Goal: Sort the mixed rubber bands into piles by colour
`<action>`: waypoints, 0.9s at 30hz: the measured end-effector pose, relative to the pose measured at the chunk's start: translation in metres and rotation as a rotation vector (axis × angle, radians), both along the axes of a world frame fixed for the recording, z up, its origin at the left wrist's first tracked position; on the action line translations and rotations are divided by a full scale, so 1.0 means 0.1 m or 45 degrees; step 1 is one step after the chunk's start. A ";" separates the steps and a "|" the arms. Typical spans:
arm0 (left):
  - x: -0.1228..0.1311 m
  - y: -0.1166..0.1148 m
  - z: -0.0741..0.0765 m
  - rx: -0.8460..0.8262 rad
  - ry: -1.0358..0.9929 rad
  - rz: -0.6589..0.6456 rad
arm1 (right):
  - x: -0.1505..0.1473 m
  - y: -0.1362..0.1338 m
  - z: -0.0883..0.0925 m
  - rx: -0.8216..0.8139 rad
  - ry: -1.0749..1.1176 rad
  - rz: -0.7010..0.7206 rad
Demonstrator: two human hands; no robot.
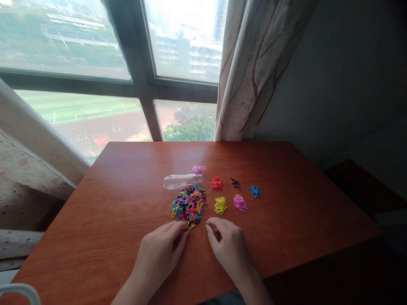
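A mixed pile of small coloured rubber bands (pixel 188 203) lies on the wooden table in front of me. My left hand (pixel 163 245) is at the pile's near edge, thumb and forefinger pinched at a yellow rubber band (pixel 191 226). Just right of the pile, my right hand (pixel 228 241) has its fingertips together; what they hold, if anything, is too small to make out. Beyond it lie separate little heaps: yellow bands (pixel 220 205), pink bands (pixel 240 203), red bands (pixel 216 183), blue bands (pixel 255 191) and a few black bands (pixel 235 183).
Behind the pile a clear plastic bottle (pixel 181 181) lies on its side, with a pink cap (pixel 197 169) beside its mouth. The table (pixel 302 212) reaches back to a window with curtains (pixel 238 84). A white curved object (pixel 20 290) shows at lower left.
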State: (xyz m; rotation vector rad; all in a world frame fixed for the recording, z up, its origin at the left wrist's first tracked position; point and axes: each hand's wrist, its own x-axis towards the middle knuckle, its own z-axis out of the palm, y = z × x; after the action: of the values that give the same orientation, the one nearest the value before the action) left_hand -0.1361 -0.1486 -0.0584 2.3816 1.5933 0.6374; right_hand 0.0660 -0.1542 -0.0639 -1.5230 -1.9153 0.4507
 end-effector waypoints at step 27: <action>-0.05 0.01 -0.09 0.009 -0.080 -0.036 | 0.01 -0.02 -0.05 -0.016 0.045 0.042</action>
State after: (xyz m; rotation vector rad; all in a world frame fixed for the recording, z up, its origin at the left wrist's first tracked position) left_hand -0.1410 -0.1472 -0.0669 2.3609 1.5316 0.7060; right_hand 0.0674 -0.1560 -0.0691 -1.4835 -1.9158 0.5018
